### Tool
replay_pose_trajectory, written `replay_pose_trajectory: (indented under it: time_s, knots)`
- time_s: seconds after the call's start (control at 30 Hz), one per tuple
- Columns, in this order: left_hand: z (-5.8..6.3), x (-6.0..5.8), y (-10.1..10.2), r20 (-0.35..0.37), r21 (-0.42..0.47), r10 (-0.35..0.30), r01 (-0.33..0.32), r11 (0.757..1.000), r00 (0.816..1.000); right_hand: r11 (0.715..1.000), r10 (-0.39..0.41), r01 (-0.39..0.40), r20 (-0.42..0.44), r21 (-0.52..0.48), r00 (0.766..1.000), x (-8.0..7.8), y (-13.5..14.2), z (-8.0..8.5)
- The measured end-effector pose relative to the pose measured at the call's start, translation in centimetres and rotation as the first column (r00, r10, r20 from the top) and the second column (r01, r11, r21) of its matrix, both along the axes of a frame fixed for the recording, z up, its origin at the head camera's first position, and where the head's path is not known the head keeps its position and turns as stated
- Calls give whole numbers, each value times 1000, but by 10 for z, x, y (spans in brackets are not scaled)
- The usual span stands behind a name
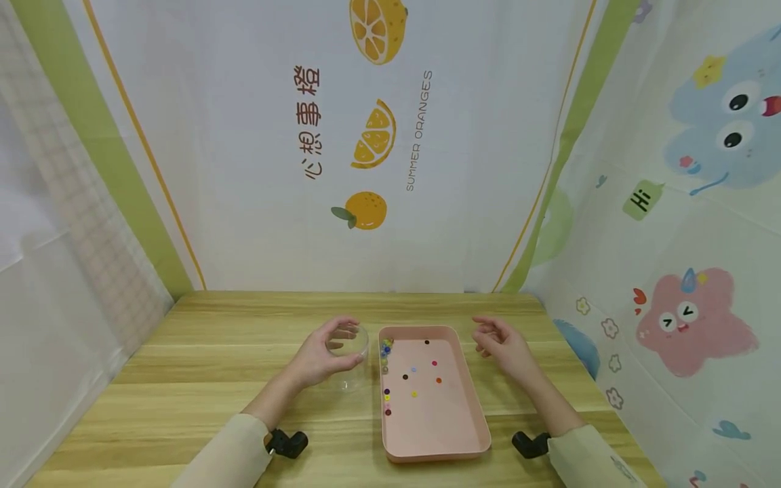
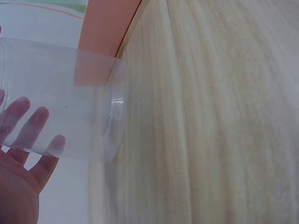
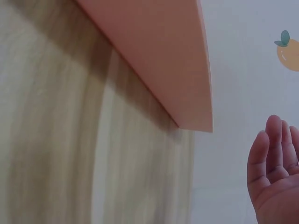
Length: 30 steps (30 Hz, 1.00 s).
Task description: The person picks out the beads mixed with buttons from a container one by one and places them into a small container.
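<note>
My left hand [image 1: 317,356] curls its fingers and thumb around a clear, see-through plastic cup [image 1: 352,374], just left of the pink tray [image 1: 436,427]. In the left wrist view, fingers show through the wall of the cup [image 2: 56,79]. Its base is close to the tabletop; whether it touches I cannot tell. Several small round coloured beads [image 1: 387,350] lie in the tray, some along its left wall and others scattered over the floor. Right of the tray, my right hand [image 1: 503,349] hovers with loosely bent fingers, holding nothing; the right wrist view shows the same hand [image 3: 275,177].
The wooden table [image 1: 201,407] runs back to a white cloth wall [image 1: 244,203] printed with oranges. A patterned cloth [image 1: 610,285] hangs along the right side. In both wrist views the tray's outer wall [image 3: 159,60] rises from the tabletop.
</note>
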<state>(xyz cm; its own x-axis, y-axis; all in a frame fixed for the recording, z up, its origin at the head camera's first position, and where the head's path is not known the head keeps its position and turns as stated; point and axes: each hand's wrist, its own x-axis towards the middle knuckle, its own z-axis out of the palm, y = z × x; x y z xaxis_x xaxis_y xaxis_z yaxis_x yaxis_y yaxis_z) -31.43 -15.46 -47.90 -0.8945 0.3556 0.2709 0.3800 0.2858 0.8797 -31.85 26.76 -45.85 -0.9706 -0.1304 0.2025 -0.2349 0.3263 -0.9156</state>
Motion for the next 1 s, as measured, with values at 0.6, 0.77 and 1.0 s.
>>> replay_pose_trajectory:
  time_s: [0.6, 0.77, 1.0]
  knots:
    - [1, 0, 0, 0, 0, 3, -3, 1000, 1000, 986, 166, -167, 63, 23, 984, -13, -27, 4]
    - [2, 1, 0, 2, -6, 4, -4, 1000, 1000, 983, 175, -178, 83, 38, 981, -17, -35, 4]
    - [2, 1, 0, -10, -13, 5, -5, 1000, 1000, 984, 162, -169, 116, 53, 980, -24, -50, 7]
